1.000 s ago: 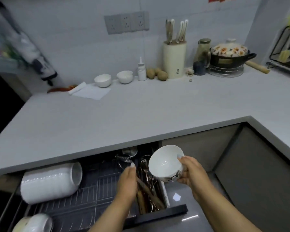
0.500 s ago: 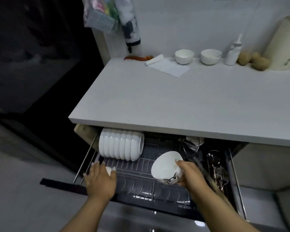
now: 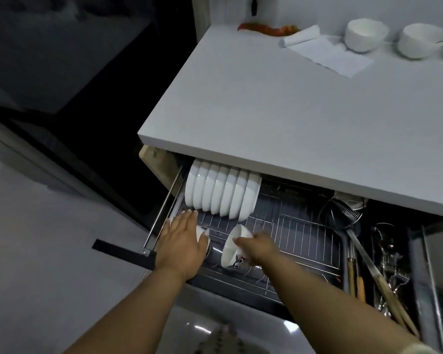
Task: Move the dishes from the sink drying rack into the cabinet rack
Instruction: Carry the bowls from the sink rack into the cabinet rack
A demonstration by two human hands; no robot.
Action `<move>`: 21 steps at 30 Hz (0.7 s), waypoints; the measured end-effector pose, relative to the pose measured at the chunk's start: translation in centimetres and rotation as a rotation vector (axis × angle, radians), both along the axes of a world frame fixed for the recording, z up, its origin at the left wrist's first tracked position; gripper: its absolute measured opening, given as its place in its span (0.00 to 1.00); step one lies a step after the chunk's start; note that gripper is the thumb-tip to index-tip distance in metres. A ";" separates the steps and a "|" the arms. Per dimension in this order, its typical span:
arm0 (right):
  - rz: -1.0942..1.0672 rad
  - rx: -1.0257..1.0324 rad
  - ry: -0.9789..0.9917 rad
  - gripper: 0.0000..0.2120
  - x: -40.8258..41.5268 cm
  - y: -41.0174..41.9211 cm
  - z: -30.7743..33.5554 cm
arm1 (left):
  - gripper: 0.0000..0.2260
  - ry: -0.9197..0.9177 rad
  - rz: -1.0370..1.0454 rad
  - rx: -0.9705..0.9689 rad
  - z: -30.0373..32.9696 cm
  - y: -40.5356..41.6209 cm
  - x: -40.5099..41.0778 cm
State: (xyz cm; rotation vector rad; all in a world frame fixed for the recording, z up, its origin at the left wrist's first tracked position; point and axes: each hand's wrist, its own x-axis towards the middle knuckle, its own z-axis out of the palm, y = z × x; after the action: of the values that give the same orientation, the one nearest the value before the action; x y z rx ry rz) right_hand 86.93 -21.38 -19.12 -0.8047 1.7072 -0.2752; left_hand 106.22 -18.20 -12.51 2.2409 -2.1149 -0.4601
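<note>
- In the pulled-out cabinet rack point(image 3: 299, 226), toward its front left part, the right hand point(image 3: 260, 245) grips a white bowl point(image 3: 234, 247), fingers curled over its rim; the bowl is tipped on its side, mouth facing left, with a small cartoon print showing near its foot.
- Just left of it, the left hand point(image 3: 182, 242) lies palm down with fingers straight and loosely spread, resting on a second small white bowl point(image 3: 202, 235), most of which is hidden under the palm.
- The two hands are near each other but apart, with dark rack floor showing between the bowls.
- The rack is thin, shiny wire over a dark tray, with curved wire loops along the front edge, partly covered by the right forearm.
- Behind the hands, a row of glossy white bowls point(image 3: 221, 194) stands on edge, nested closely, its top tucked under the table point(image 3: 292, 118) edge.
- To the right, a wire skimmer point(image 3: 345, 213) and a compartment of wooden-handled utensils point(image 3: 368, 272); the metal pieces further right are a tangle too dim to sort out.
- On the smooth, pale grey table sit two more round white bowls point(image 3: 366, 34), a folded white cloth point(image 3: 327, 53) and something red at the wall, hard to identify.
- At the bottom edge, a pale patterned shape is blurred and cut off.
</note>
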 end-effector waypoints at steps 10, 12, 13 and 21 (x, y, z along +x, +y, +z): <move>0.210 0.077 0.179 0.30 6.2 -1.7 -1.3 | 0.31 0.149 0.038 0.022 0.1 0.1 0.4; 0.225 0.070 0.174 0.34 7.1 -2.0 -1.9 | 0.35 0.167 0.042 0.014 0.0 0.1 0.5; 0.225 0.060 0.174 0.35 7.6 -2.1 -2.1 | 0.35 0.176 0.047 0.012 -0.2 0.1 0.5; 0.247 0.088 0.138 0.42 9.0 -1.9 -4.5 | 0.35 0.183 0.050 0.016 -0.9 -0.1 0.7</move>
State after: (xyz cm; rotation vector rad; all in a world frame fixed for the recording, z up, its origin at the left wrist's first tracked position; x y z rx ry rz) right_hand 95.90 -23.27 -23.61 -0.9766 1.7135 0.0253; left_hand 106.94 -18.34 -13.44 2.1611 -1.9684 -0.6541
